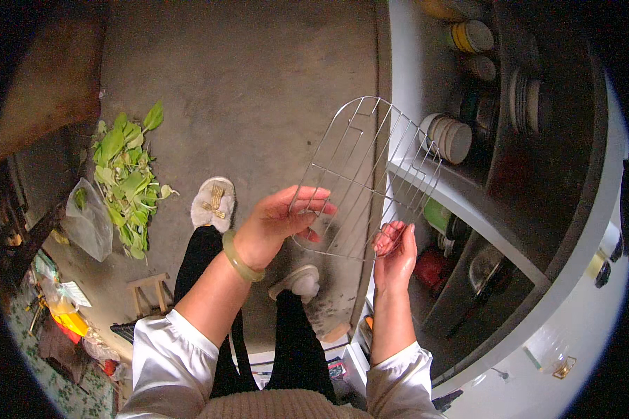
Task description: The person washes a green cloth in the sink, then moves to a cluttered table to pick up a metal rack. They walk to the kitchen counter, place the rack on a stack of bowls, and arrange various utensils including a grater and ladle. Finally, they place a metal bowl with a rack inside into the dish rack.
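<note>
A metal wire rack [366, 180] with rounded ends is held in the air in front of me, tilted, over the floor and beside the shelves. My left hand [299, 212] is at its near left end, with the fingers partly behind the wires. The fingers of my right hand [394, 246] curl around the rack's near right edge, palm up. A pale green bangle [240, 257] circles my left wrist.
White-edged shelves [466, 199] at the right hold stacked bowls [447, 137], plates [525, 102] and a red item [431, 269]. Leafy greens [128, 180] and a clear plastic bag [88, 222] lie on the floor at the left. A small wooden stool [149, 293] stands near my leg.
</note>
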`<control>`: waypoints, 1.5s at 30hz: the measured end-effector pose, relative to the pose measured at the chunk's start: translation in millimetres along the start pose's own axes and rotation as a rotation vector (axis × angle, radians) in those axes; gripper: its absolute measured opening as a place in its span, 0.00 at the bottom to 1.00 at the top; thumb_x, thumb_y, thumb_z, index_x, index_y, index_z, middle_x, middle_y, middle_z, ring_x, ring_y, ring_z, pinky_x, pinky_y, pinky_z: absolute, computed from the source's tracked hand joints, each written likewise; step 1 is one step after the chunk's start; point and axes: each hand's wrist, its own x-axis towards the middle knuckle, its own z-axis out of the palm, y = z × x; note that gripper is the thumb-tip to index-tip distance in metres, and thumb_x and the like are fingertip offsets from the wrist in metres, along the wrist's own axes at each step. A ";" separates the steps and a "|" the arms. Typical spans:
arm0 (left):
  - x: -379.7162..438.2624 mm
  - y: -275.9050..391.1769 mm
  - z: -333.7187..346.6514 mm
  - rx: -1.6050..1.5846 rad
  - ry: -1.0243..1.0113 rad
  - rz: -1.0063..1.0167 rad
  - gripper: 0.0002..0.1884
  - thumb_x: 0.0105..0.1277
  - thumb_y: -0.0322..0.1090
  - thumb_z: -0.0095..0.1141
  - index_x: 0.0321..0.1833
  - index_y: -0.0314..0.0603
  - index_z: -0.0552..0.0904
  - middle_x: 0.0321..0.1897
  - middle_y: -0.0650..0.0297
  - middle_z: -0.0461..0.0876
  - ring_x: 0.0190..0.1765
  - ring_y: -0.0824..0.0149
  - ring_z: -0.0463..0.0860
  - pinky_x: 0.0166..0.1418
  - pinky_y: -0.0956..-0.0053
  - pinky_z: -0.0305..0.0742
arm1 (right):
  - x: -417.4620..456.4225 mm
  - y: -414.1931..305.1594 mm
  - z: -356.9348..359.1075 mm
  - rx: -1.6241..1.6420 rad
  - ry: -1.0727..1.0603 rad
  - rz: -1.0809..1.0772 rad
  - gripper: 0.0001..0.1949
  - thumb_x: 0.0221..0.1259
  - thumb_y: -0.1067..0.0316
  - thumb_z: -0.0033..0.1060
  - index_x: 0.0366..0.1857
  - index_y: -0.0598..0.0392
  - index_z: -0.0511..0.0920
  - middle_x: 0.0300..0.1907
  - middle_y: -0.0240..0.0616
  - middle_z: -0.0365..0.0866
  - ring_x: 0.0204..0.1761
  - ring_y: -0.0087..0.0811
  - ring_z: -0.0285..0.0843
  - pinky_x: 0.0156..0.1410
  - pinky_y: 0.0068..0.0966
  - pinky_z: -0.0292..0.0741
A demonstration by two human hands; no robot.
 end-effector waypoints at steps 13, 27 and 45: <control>10.5 35.9 -43.7 -0.032 0.048 -0.063 0.20 0.66 0.25 0.51 0.61 0.34 0.72 0.56 0.55 0.78 0.60 0.58 0.77 0.47 0.69 0.80 | 13.9 23.0 53.3 -0.013 0.039 0.028 0.16 0.70 0.50 0.49 0.36 0.53 0.73 0.33 0.37 0.77 0.30 0.28 0.74 0.32 0.24 0.71; 10.4 33.3 -70.5 -0.063 0.129 -0.014 0.18 0.67 0.26 0.50 0.60 0.35 0.72 0.55 0.54 0.79 0.59 0.56 0.78 0.46 0.65 0.81 | 21.1 38.1 71.1 0.027 -0.015 0.030 0.17 0.71 0.51 0.48 0.38 0.56 0.74 0.34 0.40 0.78 0.32 0.30 0.76 0.34 0.26 0.72; 4.0 3.4 -27.5 -0.040 0.050 0.006 0.21 0.65 0.35 0.56 0.60 0.35 0.73 0.53 0.53 0.78 0.60 0.56 0.76 0.49 0.65 0.80 | -0.4 22.6 27.0 0.092 0.082 0.012 0.16 0.71 0.51 0.47 0.38 0.55 0.74 0.32 0.39 0.78 0.29 0.29 0.73 0.32 0.25 0.68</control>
